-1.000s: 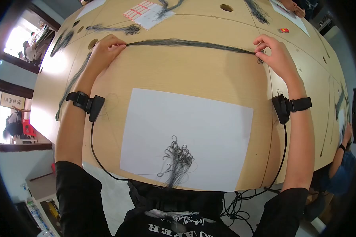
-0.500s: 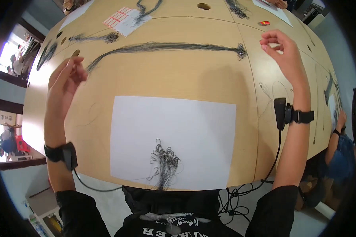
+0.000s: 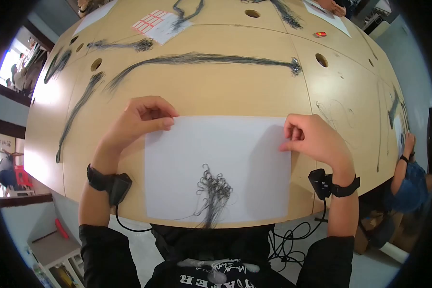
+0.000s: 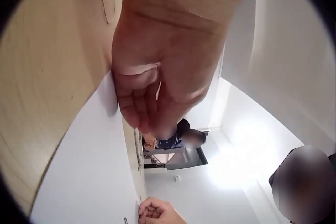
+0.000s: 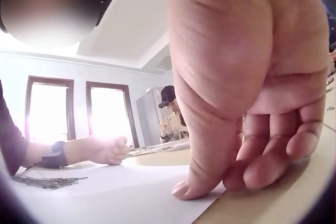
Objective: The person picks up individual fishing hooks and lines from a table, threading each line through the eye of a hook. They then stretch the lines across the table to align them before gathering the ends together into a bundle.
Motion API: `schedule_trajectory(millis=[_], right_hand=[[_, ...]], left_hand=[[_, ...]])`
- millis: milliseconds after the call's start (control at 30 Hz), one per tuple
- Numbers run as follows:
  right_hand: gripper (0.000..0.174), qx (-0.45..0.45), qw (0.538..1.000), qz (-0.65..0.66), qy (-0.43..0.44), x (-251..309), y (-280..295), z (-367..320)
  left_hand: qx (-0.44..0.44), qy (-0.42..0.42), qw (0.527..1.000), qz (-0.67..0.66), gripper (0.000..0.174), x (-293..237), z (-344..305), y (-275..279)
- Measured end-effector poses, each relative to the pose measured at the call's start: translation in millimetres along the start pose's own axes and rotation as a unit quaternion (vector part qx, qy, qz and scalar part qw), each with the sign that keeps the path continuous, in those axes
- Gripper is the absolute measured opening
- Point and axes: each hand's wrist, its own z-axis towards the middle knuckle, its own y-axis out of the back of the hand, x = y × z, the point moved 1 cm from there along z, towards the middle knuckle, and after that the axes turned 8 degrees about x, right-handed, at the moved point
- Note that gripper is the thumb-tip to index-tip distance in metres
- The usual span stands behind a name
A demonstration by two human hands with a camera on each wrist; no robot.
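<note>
In the head view, a white sheet of paper (image 3: pixel 177 163) lies near the table's front edge. On it rests a bunch of dark fish hooks (image 3: pixel 215 188) with fine lines trailing toward the person. The left hand (image 3: pixel 146 120) is over the sheet's top left corner, fingers bent loosely and fingertips right at the far edge. At the right edge, the right hand (image 3: pixel 317 139) grips the paper; in the right wrist view its thumb (image 5: pixel 197 182) presses on the sheet and curled fingers meet the border. Beyond both hands, a long bundle of hooked lines (image 3: pixel 197 58) stretches across the table.
Another line bundle (image 3: pixel 79 113) lies at the left, and a further one (image 3: pixel 125 45) behind it. A red-marked label sheet (image 3: pixel 161 26), a small red box (image 3: pixel 320 34) and cable holes are farther back. Loose thin line (image 3: pixel 329 117) lies right. Another person sits at the right.
Both hands have left the long bundle, which now lies on the table, and come back to the paper. The sheet has turned slightly, its right side shifting away from the person.
</note>
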Motion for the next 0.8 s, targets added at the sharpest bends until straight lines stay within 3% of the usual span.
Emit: schedule_trajectory(millis=[167, 267, 367, 467, 567, 800], right_hand=[[0.023, -0.015, 0.995, -0.082, -0.052, 28, 6, 9], [0.018, -0.008, 0.998, -0.038, 0.04, 55, -3, 11], [0.02, 0.135, 0.958, -0.029, 0.252, 73, -28, 11], [0.025, 0.187, 0.927, -0.064, 0.319, 72, -53, 10], [0.025, 0.175, 0.916, -0.071, 0.355, 63, -65, 11], [0.018, 0.171, 0.918, -0.065, 0.352, 56, -64, 6]], left_hand=[[0.001, -0.001, 0.999, 0.04, 0.015, -1, -3, 0], [-0.022, 0.0, 0.999, 0.027, 0.016, -4, -3, -3], [-0.032, 0.004, 0.999, 0.015, 0.015, -6, -4, -5], [-0.034, 0.004, 0.999, 0.004, 0.013, -5, -4, -5], [-0.038, -0.002, 0.999, 0.008, 0.016, 2, -1, -4], [-0.05, 0.017, 0.999, 0.01, 0.013, 2, -1, -3]])
